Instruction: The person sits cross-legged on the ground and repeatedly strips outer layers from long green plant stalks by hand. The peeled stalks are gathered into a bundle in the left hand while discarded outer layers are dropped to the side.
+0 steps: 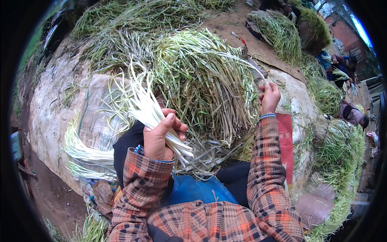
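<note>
My left hand (163, 136) is closed around a bundle of peeled, white-to-pale-green vegetable stalks (144, 104), whose thin curling tips fan out away from me. Off to the right, my right hand (270, 96) pinches the end of a single long pale stalk (242, 59). That stalk arcs back over a big heap of unpeeled stalks (208, 81), green and yellowish at the far end and brownish towards me. Left of my knee, more clean white stalks (87, 152) lie in a curved row, partly on a flattened woven sack (101, 106). Loose dry husks (208, 157) lie between my legs.
A blue plastic sheet (198, 189) covers my lap. Beside my right forearm lies a red sack (284, 142) bearing writing. More green heaps (338, 151) line the right side, where other people (341, 68) handle stalks. Loose greens (145, 18) spread across the far ground.
</note>
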Motion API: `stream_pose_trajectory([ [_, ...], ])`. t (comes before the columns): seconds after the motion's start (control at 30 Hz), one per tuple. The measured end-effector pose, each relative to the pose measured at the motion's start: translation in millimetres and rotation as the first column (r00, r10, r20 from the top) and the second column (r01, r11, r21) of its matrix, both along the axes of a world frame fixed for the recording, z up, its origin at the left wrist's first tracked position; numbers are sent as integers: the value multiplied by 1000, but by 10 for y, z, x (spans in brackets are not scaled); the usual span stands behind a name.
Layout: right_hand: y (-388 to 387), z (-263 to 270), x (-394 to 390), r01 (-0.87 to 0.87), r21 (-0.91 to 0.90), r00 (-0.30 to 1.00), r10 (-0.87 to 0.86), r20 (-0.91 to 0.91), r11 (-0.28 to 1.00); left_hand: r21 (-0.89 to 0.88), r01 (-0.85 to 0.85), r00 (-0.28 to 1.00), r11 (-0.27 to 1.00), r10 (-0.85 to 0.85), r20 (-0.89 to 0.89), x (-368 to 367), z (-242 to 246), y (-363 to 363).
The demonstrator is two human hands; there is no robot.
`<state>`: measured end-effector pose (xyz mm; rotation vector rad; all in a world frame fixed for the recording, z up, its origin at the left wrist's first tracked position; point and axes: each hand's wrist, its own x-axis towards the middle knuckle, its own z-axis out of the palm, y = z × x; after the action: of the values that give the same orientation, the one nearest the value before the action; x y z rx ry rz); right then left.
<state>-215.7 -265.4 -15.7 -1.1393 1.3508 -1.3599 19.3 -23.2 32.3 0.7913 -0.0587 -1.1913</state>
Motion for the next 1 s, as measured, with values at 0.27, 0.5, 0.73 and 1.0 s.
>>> stream_pose_trajectory([
  [0.27,456,828,-229,84,-257,884,47,466,963,83,120,991,989,-124,53,-13,-61,3],
  [0.5,773,410,-162,-134,-284,924,223,310,949,125,159,982,979,-170,81,-82,-133,-36],
  [0.73,1497,-95,386,-523,172,850,493,187,835,211,136,964,968,-178,198,-199,-165,-161],
  [1.0,1833,-205,633,-703,221,700,712,48,676,-2,38,942,999,-35,333,-226,-322,-228],
])
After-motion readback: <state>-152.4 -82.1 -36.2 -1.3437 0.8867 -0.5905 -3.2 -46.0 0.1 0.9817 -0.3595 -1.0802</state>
